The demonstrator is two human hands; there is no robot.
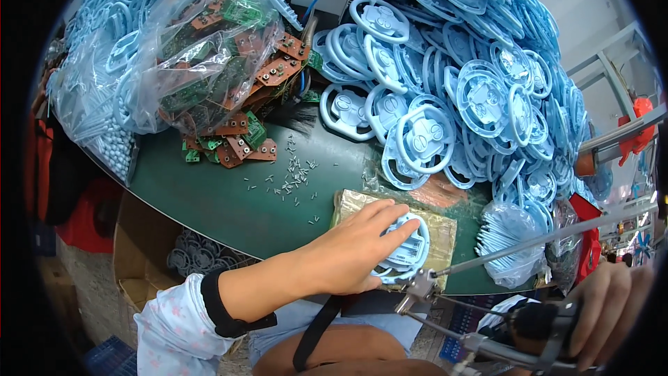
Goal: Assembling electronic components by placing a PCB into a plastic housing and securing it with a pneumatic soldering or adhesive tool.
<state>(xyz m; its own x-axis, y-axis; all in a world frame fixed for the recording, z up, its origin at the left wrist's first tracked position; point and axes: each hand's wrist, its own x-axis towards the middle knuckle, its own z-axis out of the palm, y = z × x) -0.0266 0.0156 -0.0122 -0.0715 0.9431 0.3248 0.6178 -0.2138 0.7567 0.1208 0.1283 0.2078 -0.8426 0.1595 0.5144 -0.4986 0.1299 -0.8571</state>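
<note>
A light blue plastic toy steering wheel [407, 254] lies on a tape-covered pad [442, 231] near the table's front edge. My left hand [355, 247] reaches across from the lower left and grips the wheel, fingers over its far rim and thumb at its near side. The palm hides the wheel's left part. A jointed metal arm [419, 285] crosses just in front of the wheel. At the lower right, my right hand [612, 310] has its fingers curled beside a dark body [532, 324] on that arm; what they grip is partly hidden.
Light blue wheel parts [424, 136] are heaped high at the back right. A clear plastic bag [202, 49] of green and brown circuit boards sits back left, with loose screws [292, 177] before it. Below the table's left edge, a cardboard box [149, 244] holds grey parts.
</note>
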